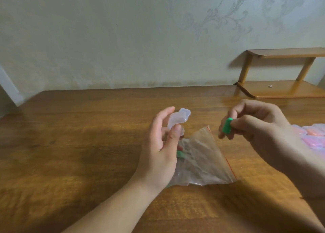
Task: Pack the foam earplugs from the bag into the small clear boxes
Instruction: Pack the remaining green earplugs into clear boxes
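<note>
My left hand (159,144) holds a small clear box (178,118) between thumb and fingers, raised above the table; whether its lid is open is unclear. My right hand (255,123) pinches a green foam earplug (227,125) a short way to the right of the box. Below both hands a clear zip bag (202,159) with a red seal strip lies on the table. A bit of green earplug (180,154) shows inside the bag by my left palm.
The wooden table (79,153) runs to a wall at the back. A low wooden shelf (281,88) stands at the back right. Several clear boxes with pink and orange earplugs (311,137) lie at the right edge, behind my right wrist.
</note>
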